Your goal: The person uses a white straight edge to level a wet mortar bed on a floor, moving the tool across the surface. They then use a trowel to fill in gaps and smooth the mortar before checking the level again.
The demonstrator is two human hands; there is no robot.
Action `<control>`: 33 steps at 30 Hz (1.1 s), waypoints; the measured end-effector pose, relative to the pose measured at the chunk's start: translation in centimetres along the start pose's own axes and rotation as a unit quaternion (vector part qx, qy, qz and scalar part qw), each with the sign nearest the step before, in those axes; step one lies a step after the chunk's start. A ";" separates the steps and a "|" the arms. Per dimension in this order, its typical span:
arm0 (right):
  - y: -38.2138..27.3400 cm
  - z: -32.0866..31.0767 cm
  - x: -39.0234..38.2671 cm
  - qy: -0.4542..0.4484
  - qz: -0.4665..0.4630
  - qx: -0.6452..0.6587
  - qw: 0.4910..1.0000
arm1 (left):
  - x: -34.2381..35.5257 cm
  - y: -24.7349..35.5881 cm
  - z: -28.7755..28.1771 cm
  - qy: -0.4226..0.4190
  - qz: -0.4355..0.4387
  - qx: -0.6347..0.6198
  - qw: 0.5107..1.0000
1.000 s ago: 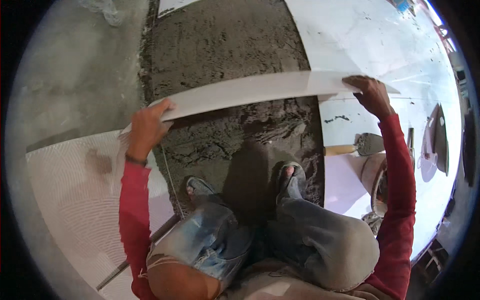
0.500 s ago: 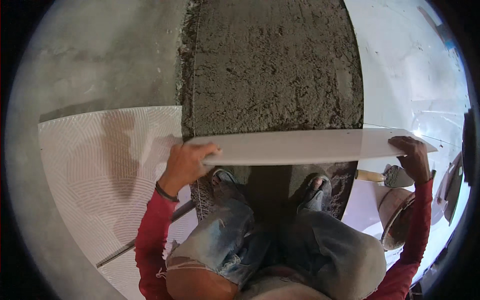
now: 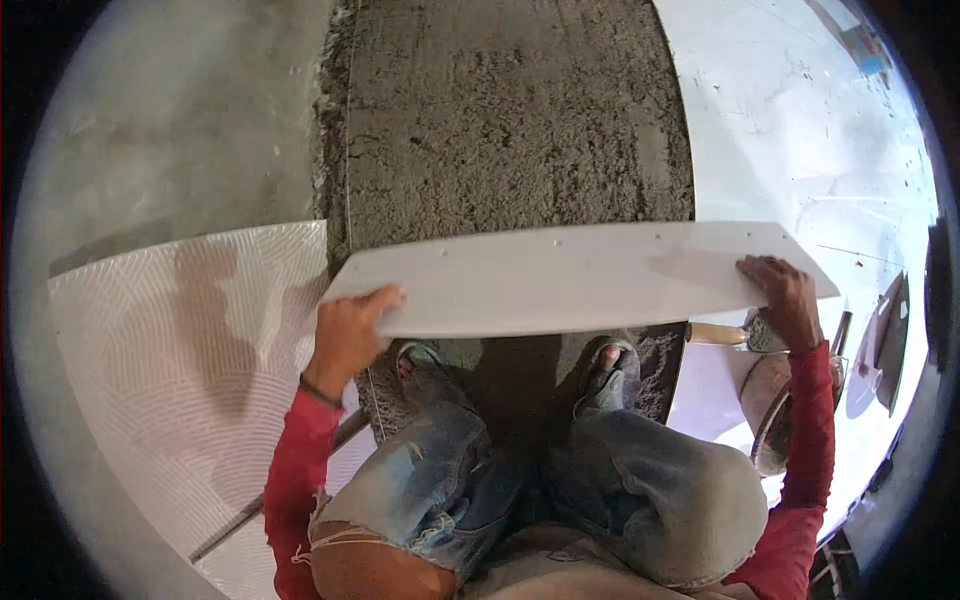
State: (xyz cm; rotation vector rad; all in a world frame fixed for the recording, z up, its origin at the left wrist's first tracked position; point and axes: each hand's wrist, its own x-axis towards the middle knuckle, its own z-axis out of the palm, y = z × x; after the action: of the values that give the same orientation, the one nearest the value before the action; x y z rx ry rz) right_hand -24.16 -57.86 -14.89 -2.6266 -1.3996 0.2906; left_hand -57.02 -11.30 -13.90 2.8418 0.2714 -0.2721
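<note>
Tile [image 3: 570,275], large, pale and rectangular, hangs across the middle of the frame, its long axis running left to right, level over the near edge of a grey mortar bed [image 3: 510,120] that fills the upper centre; the person squats behind it, sandalled feet [image 3: 600,370] planted on the mortar at lower centre, just under the tile's near edge. Left hand [image 3: 350,335] grips the tile's lower-left corner, fingers curled over the top face and thumb beneath, closed firmly on it; right hand [image 3: 785,300] is clamped on the right end, fingers spread over the top surface near the far corner. Both hands sit at opposite ends of the long axis, so neither is nearer than the other; the tile lies straight ahead of them, between the body and the open mortar. To the left of the frame a laid tile with swirled ridges [image 3: 190,350] lies on the floor beside the bed; at the right edge, on white finished flooring [image 3: 800,130], a trowel [image 3: 740,335] lies just beyond the right hand, beside a round bucket rim [image 3: 775,430].
</note>
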 end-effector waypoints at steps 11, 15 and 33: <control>11.1 -4.8 15.3 0.050 0.065 -0.017 0.996 | 23.1 -4.0 -9.6 0.048 0.040 0.131 0.989; 16.1 -5.2 27.8 0.055 0.099 -0.129 0.985 | 35.6 -8.2 -9.8 0.112 0.011 0.158 0.981; 23.6 -6.8 43.0 0.079 0.028 -0.167 0.982 | 49.3 -11.6 -11.0 0.097 -0.003 0.115 0.989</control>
State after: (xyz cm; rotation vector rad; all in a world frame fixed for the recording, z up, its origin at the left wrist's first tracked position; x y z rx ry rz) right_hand 19.91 -35.42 -17.82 -2.8767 -1.4308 -0.1619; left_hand -10.16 10.57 -16.71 3.1011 0.3069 -0.0283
